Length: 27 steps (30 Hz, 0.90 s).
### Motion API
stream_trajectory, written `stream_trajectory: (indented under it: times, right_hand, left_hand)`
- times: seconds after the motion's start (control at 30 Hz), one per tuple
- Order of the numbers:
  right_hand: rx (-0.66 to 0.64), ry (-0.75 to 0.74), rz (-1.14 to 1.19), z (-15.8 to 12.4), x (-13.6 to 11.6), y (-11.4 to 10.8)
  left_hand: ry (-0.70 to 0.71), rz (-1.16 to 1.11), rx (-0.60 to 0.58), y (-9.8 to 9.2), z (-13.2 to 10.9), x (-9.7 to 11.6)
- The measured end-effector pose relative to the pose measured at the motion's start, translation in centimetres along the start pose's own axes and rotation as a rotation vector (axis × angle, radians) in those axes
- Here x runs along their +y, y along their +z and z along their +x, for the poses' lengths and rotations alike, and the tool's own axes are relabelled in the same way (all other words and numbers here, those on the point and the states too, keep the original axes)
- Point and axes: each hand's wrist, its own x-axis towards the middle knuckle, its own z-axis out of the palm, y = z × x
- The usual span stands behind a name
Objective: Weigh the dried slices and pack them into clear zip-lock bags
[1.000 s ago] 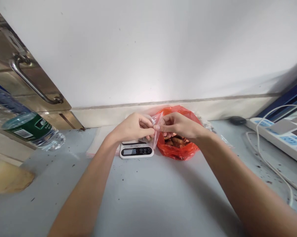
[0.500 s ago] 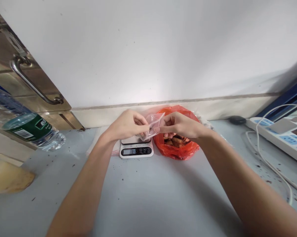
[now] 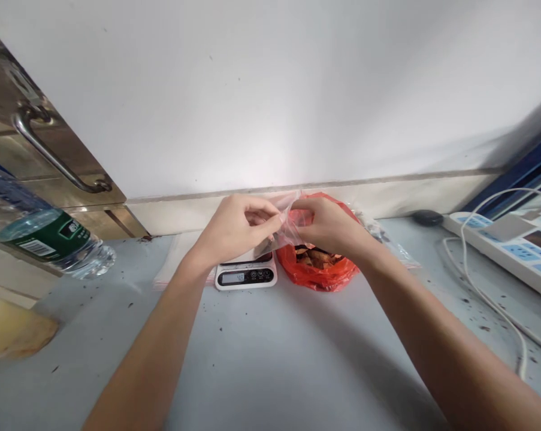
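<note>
My left hand [image 3: 234, 230] and my right hand [image 3: 326, 224] both pinch a small clear zip bag [image 3: 284, 230] between them, held just above a white digital kitchen scale [image 3: 245, 275]. The bag's lower end hangs over the scale's platform. Right of the scale sits an open red plastic bag [image 3: 317, 272] holding brownish pieces; my right hand hovers over its mouth. The scale's display is lit.
A plastic water bottle [image 3: 45, 239] lies at the left beside a metal door with a handle [image 3: 50, 155]. A white power strip [image 3: 508, 248] with a cable [image 3: 490, 302] runs along the right. Clear bags [image 3: 175, 266] lie flat behind the scale. Dark crumbs speckle the grey counter [image 3: 274, 353].
Both hands have lifted and turned the small clear bag, bringing it closer to the red bag's mouth. The scale's reading changed. The view shifted slightly.
</note>
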Motion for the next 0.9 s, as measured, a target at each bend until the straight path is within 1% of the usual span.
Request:
stream_trajectory:
  times: [0.03, 0.07, 0.13, 0.17, 0.2, 0.23, 0.3, 0.33, 0.37, 0.43, 0.5, 0.6, 0.67, 0.73, 0.8, 0.9]
  right_hand:
    - [-0.02, -0.008, 0.007, 0.0, 0.1, -0.3]
    - [-0.018, -0.02, 0.022, 0.0, 0.3, -0.6]
    - [0.011, -0.045, 0.071, 0.0, 0.6, -1.3]
    - [0.024, -0.065, 0.101, -0.1, 0.7, -1.6]
    - [0.034, -0.092, 0.129, -0.1, 0.9, -2.0]
    - [0.045, -0.125, 0.15, -0.1, 1.0, -2.4]
    - [0.083, -0.193, 0.167, -0.3, 1.2, -3.1]
    - [0.093, -0.212, 0.166, -0.4, 1.2, -3.6]
    - [0.087, -0.218, 0.163, -0.5, 1.4, -4.1]
    - [0.031, -0.211, 0.148, -0.8, 1.8, -5.5]
    - [-0.064, -0.196, 0.097, -1.2, 2.5, -7.2]
    - [-0.182, -0.134, -0.056, -1.9, 4.0, -9.9]
    - [-0.186, -0.063, -0.138, -2.3, 5.1, -11.3]
    - [-0.154, -0.005, -0.185, -2.5, 5.9, -12.0]
    - [-0.131, 0.016, -0.203, -2.6, 6.2, -12.2]
    - [-0.122, 0.015, -0.205, -2.4, 6.0, -11.8]
  left_hand:
    - [0.008, 0.0, 0.058, 0.0, 0.1, -0.3]
    - [0.01, -0.001, 0.156, -0.1, 0.3, -0.8]
    - [-0.001, -0.022, 0.404, -0.3, 0.8, -2.0]
    - [-0.031, -0.05, 0.461, -0.4, 1.0, -2.6]
    - [-0.088, -0.12, 0.479, -0.5, 1.2, -3.1]
    - [-0.174, -0.236, 0.436, -0.5, 1.4, -3.6]
    - [-0.279, -0.488, 0.319, -0.2, 1.8, -4.0]
    - [-0.307, -0.596, 0.264, 0.0, 1.9, -4.1]
    - [-0.314, -0.677, 0.234, 0.3, 2.1, -4.0]
    - [-0.301, -0.749, 0.24, 0.9, 2.5, -3.7]
    - [-0.283, -0.734, 0.286, 1.3, 2.9, -3.3]
    - [-0.253, -0.657, 0.339, 1.9, 3.5, -3.0]
    - [-0.211, -0.605, 0.352, 2.3, 3.8, -2.8]
    - [-0.163, -0.559, 0.349, 2.9, 4.1, -2.7]
    - [-0.117, -0.517, 0.35, 3.6, 4.5, -2.6]
    - [-0.019, -0.438, 0.374, 4.6, 4.8, -2.2]
